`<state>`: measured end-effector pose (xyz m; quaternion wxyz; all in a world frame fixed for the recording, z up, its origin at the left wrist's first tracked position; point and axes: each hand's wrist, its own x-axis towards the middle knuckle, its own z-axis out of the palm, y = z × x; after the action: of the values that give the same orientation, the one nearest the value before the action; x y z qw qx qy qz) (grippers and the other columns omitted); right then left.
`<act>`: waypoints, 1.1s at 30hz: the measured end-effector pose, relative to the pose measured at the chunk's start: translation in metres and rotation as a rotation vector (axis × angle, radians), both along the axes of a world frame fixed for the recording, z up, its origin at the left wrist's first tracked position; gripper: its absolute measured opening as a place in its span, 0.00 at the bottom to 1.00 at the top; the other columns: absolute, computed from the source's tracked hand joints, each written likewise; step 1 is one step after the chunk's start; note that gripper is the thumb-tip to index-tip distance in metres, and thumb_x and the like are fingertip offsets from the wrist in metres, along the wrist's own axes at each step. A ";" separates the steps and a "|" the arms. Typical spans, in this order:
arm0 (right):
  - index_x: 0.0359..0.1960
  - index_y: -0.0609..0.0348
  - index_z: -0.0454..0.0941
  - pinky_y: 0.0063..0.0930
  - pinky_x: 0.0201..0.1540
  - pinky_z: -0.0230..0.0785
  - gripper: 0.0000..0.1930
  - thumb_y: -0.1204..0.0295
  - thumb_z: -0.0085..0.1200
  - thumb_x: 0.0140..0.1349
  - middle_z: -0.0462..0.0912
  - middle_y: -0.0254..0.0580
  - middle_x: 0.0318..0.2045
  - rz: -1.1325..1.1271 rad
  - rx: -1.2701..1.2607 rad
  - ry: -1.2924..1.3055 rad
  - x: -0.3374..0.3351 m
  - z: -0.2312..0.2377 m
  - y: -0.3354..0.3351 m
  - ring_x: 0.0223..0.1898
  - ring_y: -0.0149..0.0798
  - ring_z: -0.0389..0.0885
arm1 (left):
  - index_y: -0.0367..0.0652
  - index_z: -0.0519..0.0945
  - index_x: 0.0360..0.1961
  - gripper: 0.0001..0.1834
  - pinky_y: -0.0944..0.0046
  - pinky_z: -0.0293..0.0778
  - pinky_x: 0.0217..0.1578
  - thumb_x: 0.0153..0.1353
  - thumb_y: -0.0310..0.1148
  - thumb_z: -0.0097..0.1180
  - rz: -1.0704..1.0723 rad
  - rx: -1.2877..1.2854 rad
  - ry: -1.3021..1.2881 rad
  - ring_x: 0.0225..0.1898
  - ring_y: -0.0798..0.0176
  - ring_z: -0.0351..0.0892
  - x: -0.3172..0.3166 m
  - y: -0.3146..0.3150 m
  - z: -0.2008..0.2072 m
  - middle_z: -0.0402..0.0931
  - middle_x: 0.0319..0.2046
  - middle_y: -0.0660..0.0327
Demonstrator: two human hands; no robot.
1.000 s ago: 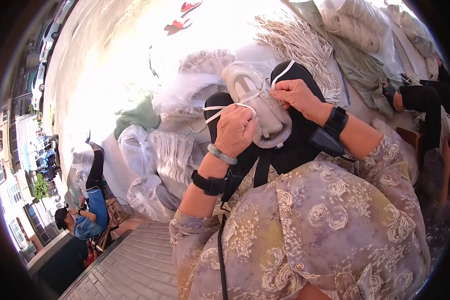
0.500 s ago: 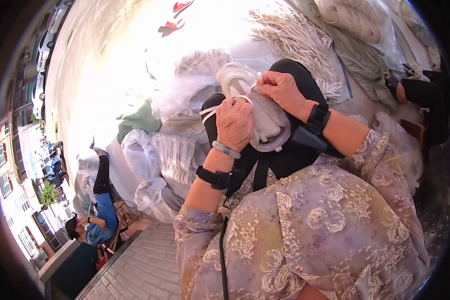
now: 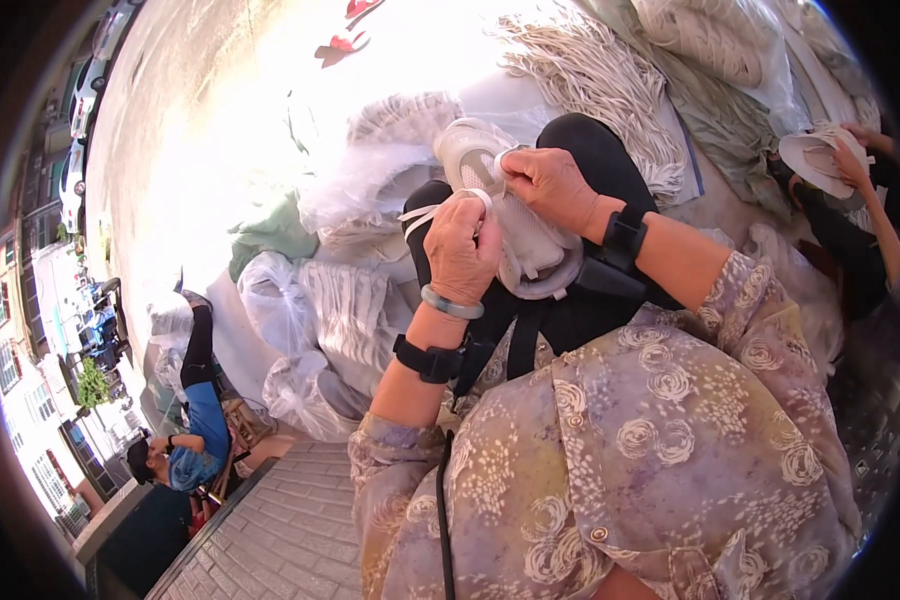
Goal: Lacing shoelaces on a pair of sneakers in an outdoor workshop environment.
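Left hand (image 3: 462, 245): closed on a flat white lace (image 3: 422, 214), pulling it out to the left of the shoe.
Right hand (image 3: 550, 183): fingertips pinched at the lacing near the toe end; whether it grips lace or upper cannot be told.
Shoe location: white sneaker (image 3: 515, 225) resting on the person's lap, on black trousers (image 3: 600, 150), toe pointing away.
Handling judgement: lace should stay flat and untwisted, drawn evenly through each eyelet while the other hand steadies the upper.
Shoe appearance: pale mesh upper, thick light sole, clean.
Surroundings: clear bags of white laces (image 3: 340, 310) heaped just beside the knees.
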<state>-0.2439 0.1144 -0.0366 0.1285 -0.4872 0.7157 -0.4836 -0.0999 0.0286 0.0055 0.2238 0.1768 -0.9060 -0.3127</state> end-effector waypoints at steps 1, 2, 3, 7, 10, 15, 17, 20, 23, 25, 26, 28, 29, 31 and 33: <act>0.28 0.63 0.74 0.24 0.27 0.65 0.04 0.78 0.49 0.49 0.75 0.47 0.20 0.002 0.002 0.001 0.000 -0.001 0.000 0.19 0.35 0.69 | 0.40 0.69 0.23 0.05 0.66 0.67 0.22 0.48 0.22 0.54 0.091 0.174 -0.033 0.19 0.66 0.71 0.003 0.000 0.003 0.73 0.19 0.60; 0.28 0.63 0.74 0.24 0.26 0.65 0.05 0.78 0.50 0.49 0.74 0.46 0.19 -0.018 0.079 -0.103 0.000 -0.001 0.000 0.19 0.34 0.70 | 0.40 0.70 0.23 0.05 0.73 0.63 0.15 0.55 0.26 0.53 0.125 0.163 0.051 0.14 0.75 0.67 0.004 -0.004 0.001 0.72 0.15 0.63; 0.29 0.63 0.74 0.25 0.26 0.65 0.05 0.77 0.51 0.49 0.73 0.45 0.18 -0.039 0.157 -0.206 0.001 -0.001 0.000 0.19 0.34 0.70 | 0.40 0.70 0.23 0.05 0.73 0.63 0.15 0.55 0.26 0.53 0.135 0.161 0.052 0.14 0.75 0.67 0.008 -0.005 0.001 0.72 0.15 0.63; 0.30 0.63 0.74 0.25 0.26 0.65 0.07 0.75 0.54 0.50 0.72 0.42 0.16 -0.043 0.111 -0.229 0.003 -0.007 0.002 0.19 0.33 0.71 | 0.40 0.73 0.26 0.09 0.80 0.61 0.14 0.61 0.33 0.49 0.384 0.867 0.117 0.13 0.77 0.68 0.020 -0.005 0.000 0.74 0.16 0.62; 0.32 0.63 0.73 0.25 0.25 0.65 0.08 0.74 0.56 0.50 0.70 0.39 0.15 -0.092 0.127 -0.214 0.004 -0.006 0.005 0.18 0.32 0.69 | 0.43 0.73 0.26 0.10 0.79 0.60 0.13 0.60 0.37 0.50 0.427 1.099 -0.058 0.12 0.76 0.66 0.030 -0.005 -0.006 0.73 0.16 0.64; 0.29 0.56 0.75 0.31 0.27 0.66 0.08 0.67 0.56 0.49 0.75 0.40 0.18 -0.160 0.316 -0.102 -0.001 0.007 0.012 0.23 0.43 0.76 | 0.45 0.72 0.28 0.08 0.79 0.59 0.12 0.60 0.37 0.52 0.456 1.146 -0.007 0.12 0.77 0.65 0.031 -0.006 -0.014 0.70 0.15 0.67; 0.29 0.55 0.75 0.32 0.28 0.65 0.07 0.68 0.56 0.49 0.74 0.39 0.19 -0.066 0.200 -0.013 0.000 0.010 0.015 0.25 0.42 0.75 | 0.46 0.70 0.29 0.07 0.79 0.60 0.13 0.59 0.35 0.53 0.424 1.148 0.063 0.13 0.77 0.67 0.027 -0.004 -0.015 0.71 0.17 0.67; 0.29 0.52 0.76 0.32 0.32 0.62 0.06 0.70 0.54 0.48 0.73 0.36 0.22 0.154 0.015 0.215 0.002 0.015 0.016 0.28 0.39 0.74 | 0.46 0.69 0.29 0.06 0.78 0.62 0.14 0.58 0.32 0.54 0.410 1.137 0.111 0.15 0.76 0.68 0.022 -0.004 -0.021 0.72 0.18 0.66; 0.28 0.48 0.75 0.32 0.38 0.56 0.05 0.70 0.53 0.47 0.69 0.32 0.25 0.344 0.016 0.398 0.008 0.021 0.016 0.32 0.36 0.70 | 0.46 0.69 0.30 0.05 0.78 0.63 0.15 0.57 0.31 0.53 0.410 1.095 0.156 0.15 0.76 0.68 0.016 -0.005 -0.031 0.72 0.18 0.66; 0.30 0.51 0.75 0.31 0.38 0.57 0.08 0.69 0.55 0.46 0.68 0.32 0.25 0.404 0.037 0.533 0.010 0.024 0.013 0.30 0.36 0.69 | 0.45 0.69 0.30 0.05 0.78 0.64 0.16 0.57 0.28 0.52 0.436 1.031 0.187 0.15 0.76 0.68 0.012 -0.006 -0.036 0.72 0.17 0.67; 0.30 0.51 0.75 0.31 0.38 0.57 0.08 0.69 0.55 0.46 0.68 0.32 0.25 0.406 0.038 0.536 0.010 0.026 0.013 0.30 0.36 0.69 | 0.45 0.69 0.30 0.05 0.78 0.64 0.16 0.57 0.28 0.52 0.435 1.033 0.190 0.15 0.76 0.68 0.009 -0.006 -0.039 0.72 0.17 0.67; 0.31 0.50 0.74 0.31 0.40 0.56 0.08 0.68 0.54 0.47 0.67 0.31 0.24 0.413 0.046 0.633 0.011 0.028 0.012 0.30 0.35 0.68 | 0.42 0.68 0.31 0.04 0.77 0.64 0.16 0.56 0.25 0.51 0.428 0.925 0.213 0.15 0.77 0.67 0.005 -0.008 -0.045 0.71 0.17 0.67; 0.31 0.50 0.74 0.31 0.40 0.56 0.08 0.68 0.54 0.47 0.67 0.31 0.24 0.414 0.047 0.634 0.012 0.029 0.011 0.30 0.35 0.68 | 0.42 0.68 0.31 0.04 0.77 0.64 0.16 0.56 0.25 0.51 0.429 0.927 0.214 0.15 0.77 0.67 0.004 -0.010 -0.050 0.71 0.17 0.67; 0.32 0.50 0.74 0.32 0.41 0.56 0.08 0.68 0.54 0.47 0.67 0.31 0.24 0.414 0.061 0.665 0.013 0.030 0.011 0.31 0.35 0.67 | 0.41 0.68 0.31 0.04 0.77 0.63 0.16 0.56 0.23 0.50 0.422 0.679 0.206 0.15 0.77 0.66 0.003 -0.013 -0.060 0.69 0.16 0.67; 0.32 0.50 0.74 0.32 0.42 0.56 0.09 0.68 0.54 0.48 0.67 0.31 0.24 0.413 0.071 0.663 0.012 0.031 0.012 0.31 0.34 0.67 | 0.39 0.69 0.29 0.03 0.74 0.64 0.19 0.55 0.24 0.50 0.447 0.655 0.208 0.16 0.75 0.66 -0.001 -0.012 -0.059 0.70 0.15 0.65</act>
<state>-0.2318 0.1269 -0.0051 0.0017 -0.7459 0.6218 -0.2388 -0.1012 0.0162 -0.0539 0.3088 0.3986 -0.6703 -0.5445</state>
